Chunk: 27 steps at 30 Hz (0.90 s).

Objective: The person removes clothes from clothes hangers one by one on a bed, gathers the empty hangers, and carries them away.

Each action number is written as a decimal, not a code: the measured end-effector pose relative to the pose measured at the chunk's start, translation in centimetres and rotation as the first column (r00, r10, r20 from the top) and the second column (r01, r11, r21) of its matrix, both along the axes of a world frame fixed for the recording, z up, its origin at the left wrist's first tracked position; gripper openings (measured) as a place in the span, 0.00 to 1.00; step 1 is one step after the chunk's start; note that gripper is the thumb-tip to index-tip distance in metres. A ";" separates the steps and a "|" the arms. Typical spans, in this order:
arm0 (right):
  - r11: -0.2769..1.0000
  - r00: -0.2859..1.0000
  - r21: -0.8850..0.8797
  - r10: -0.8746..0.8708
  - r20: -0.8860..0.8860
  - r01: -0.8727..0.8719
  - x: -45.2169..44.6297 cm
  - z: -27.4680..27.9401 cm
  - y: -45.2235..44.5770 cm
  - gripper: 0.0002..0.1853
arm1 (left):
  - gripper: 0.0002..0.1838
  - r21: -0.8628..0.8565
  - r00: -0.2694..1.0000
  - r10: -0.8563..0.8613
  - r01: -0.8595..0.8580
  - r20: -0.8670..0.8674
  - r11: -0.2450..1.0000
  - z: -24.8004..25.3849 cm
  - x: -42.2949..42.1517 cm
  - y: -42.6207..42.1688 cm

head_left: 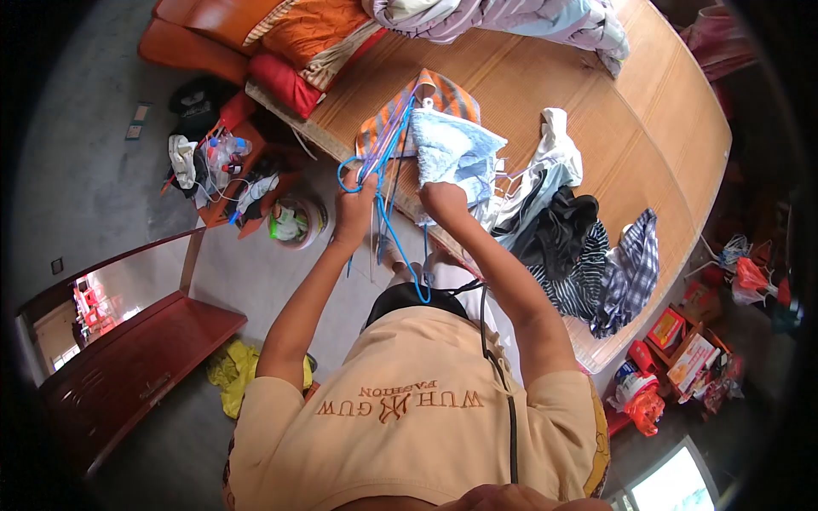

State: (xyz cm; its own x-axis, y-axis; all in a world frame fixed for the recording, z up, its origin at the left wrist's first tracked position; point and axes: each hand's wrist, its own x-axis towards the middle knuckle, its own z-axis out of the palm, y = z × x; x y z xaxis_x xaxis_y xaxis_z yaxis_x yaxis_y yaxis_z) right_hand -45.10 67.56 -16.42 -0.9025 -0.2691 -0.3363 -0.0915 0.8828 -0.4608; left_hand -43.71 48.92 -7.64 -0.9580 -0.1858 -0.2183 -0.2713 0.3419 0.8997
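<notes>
My left hand [355, 209] is closed around a bunch of clothes hangers [394, 140], blue and purple, whose thin frames fan out above and below the fist. At the bed's edge, my right hand [445, 203] is closed on the lower left part of a light blue fluffy cloth [456, 146], possibly a towel. An orange and grey striped cloth [460, 100] lies behind the hangers and the blue cloth. To the right is a pile of clothes, with a white garment [558, 149], a black one [562, 230] and a checked one [629, 272].
The bed [656, 128] has a woven mat, with bedding [494, 21] at its far side. On the left are a bin [298, 223], a cluttered small stand [226, 162], a dark red cabinet [153, 375] and a yellow bag [234, 375]. Boxes [692, 362] sit at the right.
</notes>
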 end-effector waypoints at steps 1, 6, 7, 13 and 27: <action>0.999 0.999 -0.036 -0.033 -0.038 0.031 -0.3 0.7 0.2 0.22 | 0.12 0.007 1.000 -0.003 0.003 -0.001 1.000 -0.6 -0.1 -0.4; 0.774 0.905 -0.589 -0.395 -0.158 0.235 -2.3 6.4 1.4 0.18 | 0.13 -0.210 0.999 -0.034 0.030 -0.020 0.977 -1.7 0.1 -1.2; 0.620 0.877 -0.727 -0.478 -0.052 0.296 -3.0 8.0 1.6 0.19 | 0.13 -0.237 0.999 -0.043 0.036 -0.025 0.971 -1.6 0.1 -1.3; 0.360 0.727 -0.897 -0.684 -0.067 0.257 -6.3 10.2 4.0 0.14 | 0.12 -0.163 0.999 0.019 -0.024 -0.032 0.986 -6.7 1.4 -4.9; 0.668 0.635 0.078 -0.732 0.249 0.740 3.0 -19.5 15.0 0.28 | 0.12 0.236 0.846 0.474 -0.526 0.243 0.817 -4.8 7.0 -10.7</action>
